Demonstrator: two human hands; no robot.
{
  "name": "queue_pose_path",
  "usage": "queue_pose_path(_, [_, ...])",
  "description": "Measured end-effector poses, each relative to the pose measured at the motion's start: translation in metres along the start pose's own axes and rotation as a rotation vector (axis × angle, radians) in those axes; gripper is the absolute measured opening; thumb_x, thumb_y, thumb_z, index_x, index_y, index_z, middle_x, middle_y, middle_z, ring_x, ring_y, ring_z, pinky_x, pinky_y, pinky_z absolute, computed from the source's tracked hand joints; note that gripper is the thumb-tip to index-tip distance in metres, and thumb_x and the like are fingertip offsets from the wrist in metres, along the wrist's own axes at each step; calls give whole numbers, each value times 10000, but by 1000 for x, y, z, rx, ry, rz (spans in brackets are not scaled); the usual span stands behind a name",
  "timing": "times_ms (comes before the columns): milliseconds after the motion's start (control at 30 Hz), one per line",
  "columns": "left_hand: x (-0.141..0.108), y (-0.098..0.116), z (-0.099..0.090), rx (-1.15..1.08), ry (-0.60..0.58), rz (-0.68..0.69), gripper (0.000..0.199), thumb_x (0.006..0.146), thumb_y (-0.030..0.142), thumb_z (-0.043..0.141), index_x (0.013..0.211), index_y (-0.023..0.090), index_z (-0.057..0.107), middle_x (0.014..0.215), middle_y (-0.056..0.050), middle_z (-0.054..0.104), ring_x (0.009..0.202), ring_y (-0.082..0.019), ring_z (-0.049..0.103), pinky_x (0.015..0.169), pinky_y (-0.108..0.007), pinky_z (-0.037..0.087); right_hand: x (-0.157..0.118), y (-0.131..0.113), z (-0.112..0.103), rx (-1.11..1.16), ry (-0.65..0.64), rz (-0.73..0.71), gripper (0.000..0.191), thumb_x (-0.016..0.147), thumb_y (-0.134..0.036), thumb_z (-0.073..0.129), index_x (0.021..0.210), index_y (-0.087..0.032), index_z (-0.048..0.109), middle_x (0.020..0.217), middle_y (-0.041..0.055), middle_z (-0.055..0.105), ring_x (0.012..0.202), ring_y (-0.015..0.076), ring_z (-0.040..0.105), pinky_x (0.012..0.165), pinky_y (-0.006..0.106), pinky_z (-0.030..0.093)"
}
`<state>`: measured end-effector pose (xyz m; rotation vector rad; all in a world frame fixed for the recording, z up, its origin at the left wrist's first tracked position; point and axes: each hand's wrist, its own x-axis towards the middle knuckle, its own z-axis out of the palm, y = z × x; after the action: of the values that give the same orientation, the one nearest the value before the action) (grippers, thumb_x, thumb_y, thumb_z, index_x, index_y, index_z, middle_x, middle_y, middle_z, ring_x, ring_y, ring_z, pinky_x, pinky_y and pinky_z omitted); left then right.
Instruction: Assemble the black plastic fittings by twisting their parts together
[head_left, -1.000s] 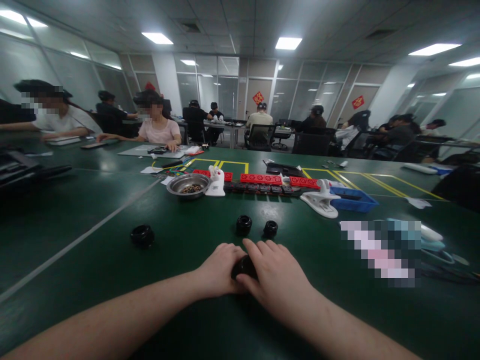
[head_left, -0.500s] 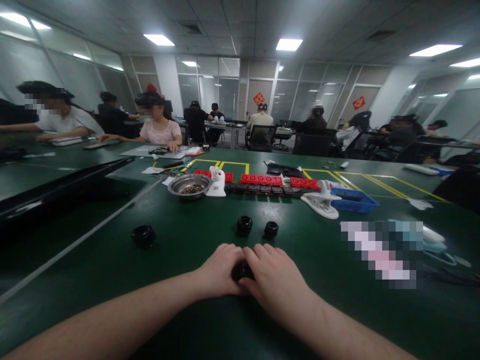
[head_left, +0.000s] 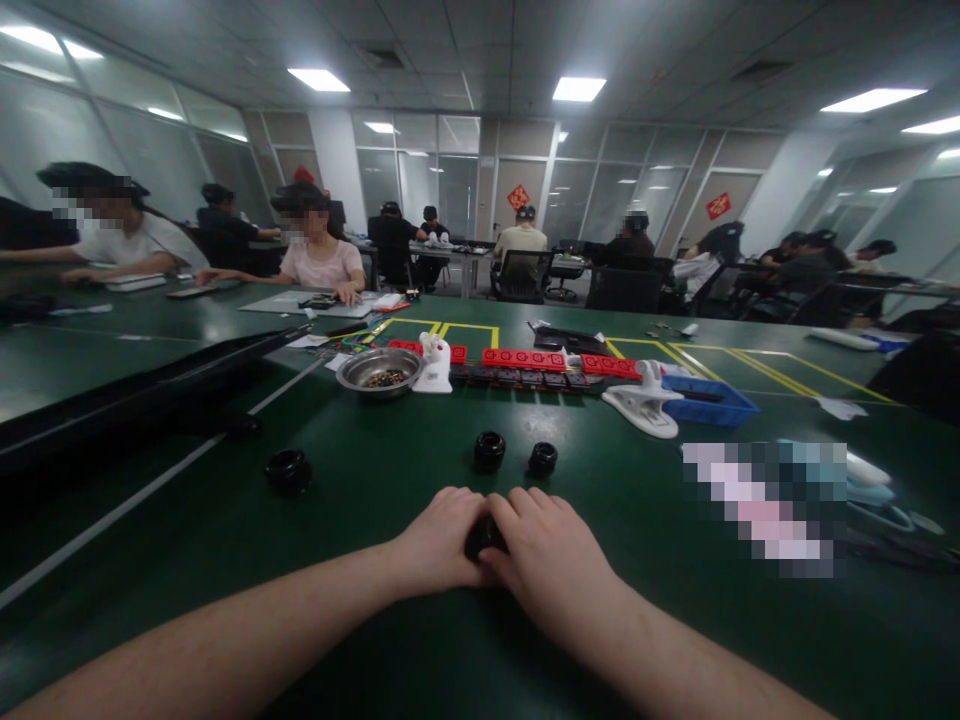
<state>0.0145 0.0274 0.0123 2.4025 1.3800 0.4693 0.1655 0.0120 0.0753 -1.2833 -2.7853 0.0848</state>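
My left hand and my right hand meet low over the green table, both closed around one dark, glossy round piece. Only a small part of it shows between them; my fingers and thumbs cover the rest. Just beyond my fingertips stand two shiny black ring-shaped pieces, a larger one and a smaller one. Another black ring-shaped piece sits apart, to the left of my left hand. These loose pieces have hollow tops.
Ahead are a metal bowl of small parts, a white stand, red blocks in a row, a white clamp and a blue tray. A long black panel juts in from the left. Co-workers sit beyond.
The long black panel at the left has shifted to the right over the table's pale line. My hands keep their place around the dark piece, with my right thumb moved slightly.
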Motion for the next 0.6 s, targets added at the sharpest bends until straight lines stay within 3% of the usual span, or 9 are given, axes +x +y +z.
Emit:
queue_pose_path(100, [0, 0, 1, -1, 8, 15, 349, 582, 407, 666, 791, 171, 517, 771, -8, 536, 745, -203, 505, 713, -326, 383, -2, 2, -1, 56, 3, -88, 289, 727, -164, 557, 1012, -160, 512, 935, 66, 561, 855, 222, 499, 749, 367, 407])
queue_pose_path(167, [0, -1, 2, -12, 7, 25, 381, 563, 393, 687, 830, 174, 527, 803, -13, 548, 774, -212, 507, 736, -334, 381, -4, 3, -2, 104, 32, -104, 359, 714, -214, 585, 1056, -170, 487, 981, 67, 549, 898, 222, 485, 787, 371, 393])
queue_pose_path(300, [0, 0, -1, 3, -24, 15, 360, 607, 392, 655, 854, 168, 518, 822, -25, 552, 764, -207, 503, 737, -339, 388, -2, -1, 0, 69, 27, 24, 327, 738, -331, 574, 1006, -151, 520, 932, 86, 571, 861, 243, 510, 746, 388, 412])
queue_pose_path(433, [-1, 2, -4, 27, -43, 18, 335, 611, 403, 638, 809, 164, 511, 778, -20, 540, 738, -199, 493, 718, -327, 387, 2, -2, 4, 1, -43, 71, 242, 764, -277, 543, 967, -146, 537, 875, 86, 595, 799, 242, 551, 659, 362, 441])
queue_pose_path(600, [0, 4, -5, 27, -43, 33, 332, 632, 405, 626, 845, 176, 517, 794, -12, 547, 746, -191, 496, 723, -323, 383, 2, 3, 2, -5, -45, 80, 286, 759, -244, 544, 1027, -151, 511, 894, 86, 601, 798, 241, 562, 649, 354, 448])
